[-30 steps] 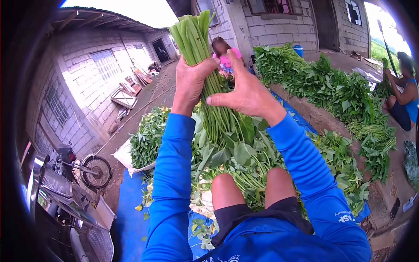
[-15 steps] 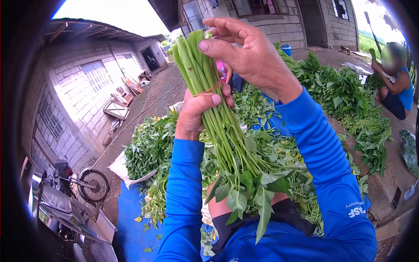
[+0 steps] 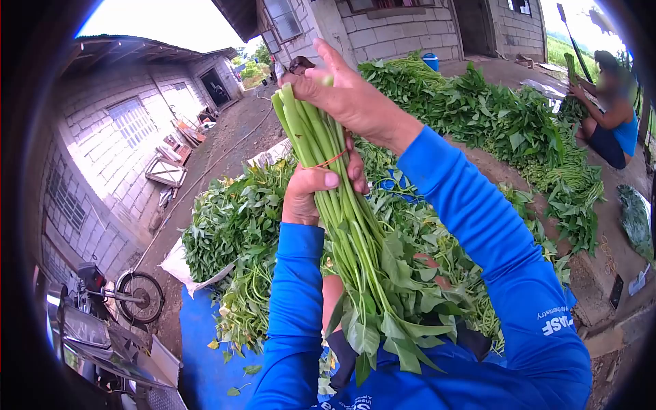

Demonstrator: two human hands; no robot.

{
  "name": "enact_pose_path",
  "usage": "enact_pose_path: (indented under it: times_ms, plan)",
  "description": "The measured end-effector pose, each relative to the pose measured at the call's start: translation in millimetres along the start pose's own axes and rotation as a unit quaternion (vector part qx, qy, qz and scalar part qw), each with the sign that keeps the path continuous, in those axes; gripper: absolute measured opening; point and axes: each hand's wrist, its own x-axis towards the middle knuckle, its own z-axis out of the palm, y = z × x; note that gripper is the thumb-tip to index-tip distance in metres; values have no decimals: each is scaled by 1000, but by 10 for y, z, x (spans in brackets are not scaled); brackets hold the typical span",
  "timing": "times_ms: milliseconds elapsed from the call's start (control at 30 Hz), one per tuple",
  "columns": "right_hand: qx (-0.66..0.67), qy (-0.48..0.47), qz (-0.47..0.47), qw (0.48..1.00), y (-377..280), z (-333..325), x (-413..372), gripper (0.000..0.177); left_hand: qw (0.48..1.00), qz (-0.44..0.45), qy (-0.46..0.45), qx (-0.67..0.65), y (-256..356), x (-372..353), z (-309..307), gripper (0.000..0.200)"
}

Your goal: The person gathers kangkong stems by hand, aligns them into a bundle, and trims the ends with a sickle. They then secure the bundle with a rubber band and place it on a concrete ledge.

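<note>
My left hand [image 3: 309, 188] is wrapped round a bundle of leafy greens [image 3: 352, 236] that looks like water spinach. A thin orange rubber band [image 3: 325, 162] circles the stems just above my thumb. The bundle's cut stem ends point up and away from me, while its leaves hang over my lap. My right hand [image 3: 362, 102] lies over the stem ends, its fingers stretched out and the palm side against the tops.
Loose greens [image 3: 236, 229] are heaped on a blue tarp [image 3: 205, 348] around me. More bundles [image 3: 506, 123] line the ground at right, where another person [image 3: 611, 116] sits holding greens. A motorcycle [image 3: 140, 297] stands at left. A phone [image 3: 616, 291] lies at far right.
My right hand has come down and left onto the stem ends. The bundle hangs a little more upright, and my left hand keeps its hold. The view has shifted slightly.
</note>
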Motion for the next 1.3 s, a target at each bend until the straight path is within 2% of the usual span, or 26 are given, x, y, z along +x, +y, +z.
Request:
enact_pose_path:
  times_ms: [100, 133, 167, 233, 267, 300, 367, 400, 500, 533, 633, 667, 767, 867, 967, 1100, 1200, 1300]
  plan:
    - [42, 28, 36, 998, 31, -50, -378, 156, 992, 87, 86, 8, 26, 18, -38, 75]
    - [-4, -12, 44, 999, 54, 62, -563, 159, 972, 181, 146, 20, -17, 59, -50, 76]
    - [-49, -46, 53, 996, 115, 171, -766, 162, 964, 205, 158, 69, 16, 87, -96, 75]
    - [-45, -49, 72, 995, 345, 290, -914, 133, 944, 226, 178, 161, 35, 156, -197, 74]
    - [-44, -51, 82, 994, 456, 349, -984, 121, 955, 162, 177, 175, 66, 124, -304, 65]
    - [-68, -31, 117, 990, 492, 275, -955, 109, 937, 170, 205, 225, 61, 145, -375, 64]
    - [-160, 30, 101, 981, 469, 244, -997, 102, 888, 193, 260, 326, 179, 238, -281, 61]
    - [-203, 58, 94, 973, 469, 253, -1021, 99, 880, 205, 287, 319, 253, 240, -234, 64]
    - [-272, 48, 121, 953, 411, 243, -1061, 98, 822, 215, 309, 428, 570, 284, -15, 65]
    - [-291, 44, 121, 948, 420, 240, -1075, 98, 804, 245, 303, 450, 670, 325, 32, 65]
    - [-329, 45, 114, 936, 429, 179, -1134, 100, 780, 99, 254, 563, 917, 295, 149, 50]
    - [-328, 47, 106, 938, 434, 156, -1152, 100, 779, 132, 240, 564, 910, 298, 142, 36]
    - [-319, 51, 77, 943, 442, 137, -1197, 101, 819, 157, 198, 515, 924, 263, -29, 34]
    - [-300, 34, 87, 949, 398, 146, -1201, 100, 835, 212, 236, 450, 787, 328, -121, 35]
    - [-296, 20, 98, 950, 399, 147, -1242, 99, 899, 78, 233, 363, 885, 241, -135, 38]
    - [-313, 21, 97, 945, 412, 137, -1289, 99, 875, 92, 178, 442, 890, 217, -85, 30]
    - [-338, 26, 107, 935, 393, 152, -1298, 100, 783, 107, 230, 568, 838, 233, 131, 32]
    - [-337, 68, 89, 935, 487, 159, -1301, 98, 861, 179, 227, 419, 735, 238, -51, 50]
